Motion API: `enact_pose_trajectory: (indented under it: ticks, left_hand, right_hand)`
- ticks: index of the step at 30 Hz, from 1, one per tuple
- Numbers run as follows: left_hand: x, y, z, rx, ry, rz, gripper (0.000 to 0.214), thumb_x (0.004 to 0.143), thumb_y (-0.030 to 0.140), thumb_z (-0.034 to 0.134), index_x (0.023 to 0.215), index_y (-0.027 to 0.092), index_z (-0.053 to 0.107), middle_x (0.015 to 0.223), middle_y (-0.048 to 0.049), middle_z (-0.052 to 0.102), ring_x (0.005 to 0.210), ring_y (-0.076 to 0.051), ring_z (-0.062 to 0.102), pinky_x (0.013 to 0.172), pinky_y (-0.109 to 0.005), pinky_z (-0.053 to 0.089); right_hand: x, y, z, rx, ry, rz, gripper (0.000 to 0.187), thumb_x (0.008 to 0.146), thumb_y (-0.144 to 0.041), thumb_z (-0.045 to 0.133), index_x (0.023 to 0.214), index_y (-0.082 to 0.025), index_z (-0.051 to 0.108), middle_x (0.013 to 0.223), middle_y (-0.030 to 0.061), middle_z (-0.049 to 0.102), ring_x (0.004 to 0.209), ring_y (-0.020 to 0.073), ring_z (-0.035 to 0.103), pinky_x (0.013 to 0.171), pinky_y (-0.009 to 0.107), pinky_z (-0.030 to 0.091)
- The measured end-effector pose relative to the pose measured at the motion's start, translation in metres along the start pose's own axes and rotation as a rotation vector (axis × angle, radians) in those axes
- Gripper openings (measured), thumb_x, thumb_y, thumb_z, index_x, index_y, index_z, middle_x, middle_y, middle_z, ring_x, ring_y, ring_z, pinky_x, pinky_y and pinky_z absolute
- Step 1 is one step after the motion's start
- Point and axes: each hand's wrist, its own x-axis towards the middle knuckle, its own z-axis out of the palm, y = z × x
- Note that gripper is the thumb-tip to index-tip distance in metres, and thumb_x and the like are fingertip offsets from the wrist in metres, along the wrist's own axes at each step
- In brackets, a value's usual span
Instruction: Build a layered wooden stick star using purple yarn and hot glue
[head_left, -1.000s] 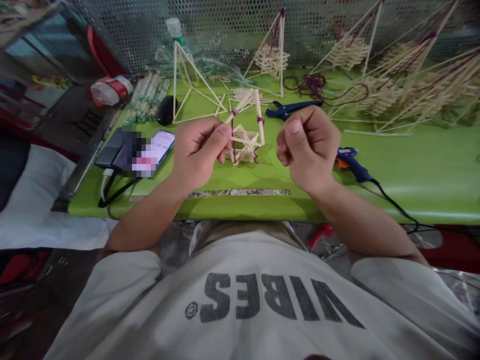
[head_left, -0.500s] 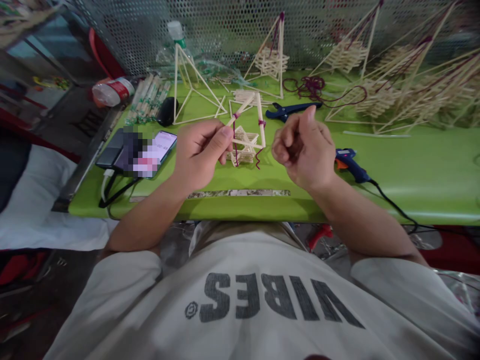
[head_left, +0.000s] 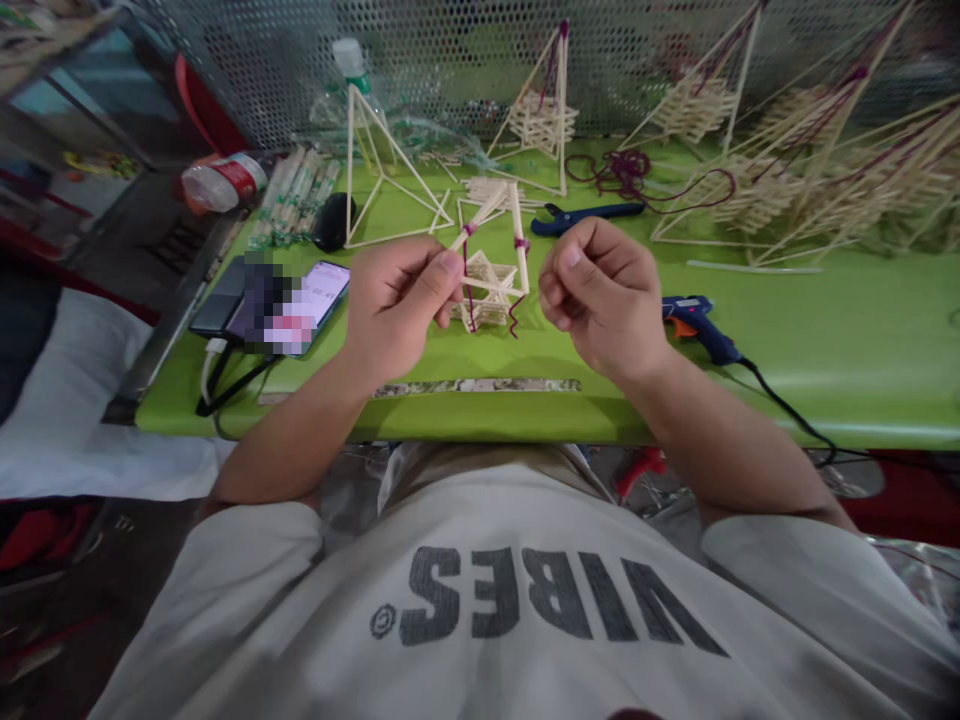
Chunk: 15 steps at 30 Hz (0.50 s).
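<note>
Between thumb and fingers, my left hand [head_left: 409,305] pinches the corner of a small triangular frame of pale wooden sticks [head_left: 523,265]. Purple string is tied round two of its sticks, and a loose end hangs at its right corner. Beneath the frame is a star-shaped stack of short sticks [head_left: 487,312], partly covered by it. My right hand [head_left: 604,300] is apart from the frame, to its right, with fingers curled and thumb pressed to them; whatever they may hold is too small or hidden. Dark blue pliers [head_left: 585,217] lie just beyond this hand, and a blue glue gun [head_left: 697,325] lies beside it.
A larger stick pyramid [head_left: 401,185] stands at the back left near a bottle [head_left: 356,75]. Several finished-looking stick structures [head_left: 697,110] crowd the back right, by tangled purple string [head_left: 619,175]. A phone [head_left: 322,300] and bundled sticks [head_left: 296,195] lie left. The glue gun's cord crosses the front edge.
My right hand has turned, its thumb coming down from pointing up to press against the curled fingers. My left hand and the stick frame have barely moved.
</note>
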Motion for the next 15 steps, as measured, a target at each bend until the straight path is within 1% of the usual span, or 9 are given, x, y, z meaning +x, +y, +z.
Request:
enact_pose_trajectory:
  ticks: [2,3,6,7,9,10,12,14,15]
  left_hand:
    - [0.000,0.000,0.000,-0.006,-0.009,-0.009,0.042,0.113,0.047,0.073,0.077,0.025,0.073,0.057,0.0042,0.059,0.045,-0.008,0.054,0.043,-0.026,0.040]
    - [-0.001,0.000,0.000,-0.009,-0.013,-0.013,0.042,0.113,0.047,0.073,0.077,0.025,0.073,0.057,0.0041,0.059,0.045,-0.008,0.054,0.043,-0.026,0.040]
    - [-0.002,0.000,0.000,-0.004,-0.017,-0.020,0.042,0.112,0.048,0.074,0.077,0.025,0.073,0.057,0.0040,0.060,0.045,-0.008,0.054,0.042,-0.026,0.038]
    - [-0.002,0.001,0.000,0.002,-0.016,-0.020,0.043,0.112,0.049,0.073,0.077,0.025,0.073,0.057,0.0040,0.060,0.045,-0.008,0.055,0.042,-0.026,0.037]
    - [-0.002,0.001,0.000,0.018,-0.019,-0.022,0.044,0.113,0.050,0.072,0.077,0.025,0.072,0.057,0.0041,0.059,0.045,-0.008,0.055,0.043,-0.026,0.037]
    - [-0.002,0.001,0.001,0.024,-0.020,-0.023,0.045,0.113,0.051,0.072,0.077,0.025,0.072,0.057,0.0042,0.059,0.046,-0.008,0.055,0.043,-0.026,0.037]
    - [-0.001,0.003,0.001,0.035,-0.014,-0.027,0.046,0.113,0.052,0.071,0.076,0.025,0.071,0.057,0.0042,0.059,0.046,-0.008,0.055,0.043,-0.027,0.036]
    - [-0.001,0.004,0.002,0.041,0.002,-0.021,0.047,0.113,0.052,0.072,0.075,0.024,0.070,0.058,0.0041,0.060,0.045,-0.008,0.054,0.042,-0.027,0.035]
    - [-0.001,0.004,0.002,0.044,0.011,-0.017,0.047,0.113,0.053,0.072,0.074,0.024,0.070,0.058,0.0040,0.061,0.045,-0.008,0.054,0.042,-0.027,0.035]
  right_hand:
    - [0.000,0.005,-0.002,-0.085,0.023,-0.086,0.037,0.098,-0.059,0.088,0.098,-0.028,0.067,0.083,-0.0023,0.062,0.063,0.0122,0.051,0.053,0.027,0.048]
    - [0.000,0.007,-0.003,-0.136,0.039,-0.155,0.034,0.097,-0.057,0.089,0.102,-0.030,0.070,0.090,-0.0011,0.065,0.069,0.0135,0.055,0.059,0.029,0.053]
    - [-0.001,0.011,-0.006,-0.312,0.080,-0.410,0.026,0.101,-0.054,0.082,0.119,-0.035,0.078,0.114,0.0033,0.071,0.087,0.0181,0.063,0.075,0.036,0.060]
    - [-0.001,0.011,-0.006,-0.379,0.078,-0.482,0.028,0.104,-0.054,0.078,0.126,-0.038,0.080,0.121,0.0044,0.071,0.093,0.0199,0.065,0.079,0.039,0.061]
    - [-0.003,0.011,-0.007,-0.507,0.050,-0.593,0.038,0.107,-0.056,0.069,0.142,-0.042,0.077,0.135,0.0061,0.070,0.106,0.0245,0.069,0.088,0.045,0.064]
    - [-0.005,0.010,-0.008,-0.561,0.030,-0.628,0.043,0.108,-0.058,0.065,0.148,-0.043,0.075,0.141,0.0069,0.068,0.115,0.0275,0.069,0.094,0.048,0.066]
    - [-0.007,0.010,-0.009,-0.642,-0.003,-0.659,0.050,0.109,-0.063,0.059,0.153,-0.043,0.072,0.148,0.0086,0.065,0.133,0.0337,0.068,0.107,0.056,0.066]
    - [-0.008,0.011,-0.010,-0.703,-0.020,-0.635,0.055,0.110,-0.069,0.052,0.154,-0.040,0.071,0.153,0.0105,0.062,0.144,0.0388,0.064,0.117,0.065,0.063]
    - [-0.008,0.012,-0.011,-0.732,-0.029,-0.616,0.057,0.111,-0.070,0.049,0.154,-0.040,0.071,0.155,0.0115,0.061,0.147,0.0405,0.063,0.120,0.068,0.062]
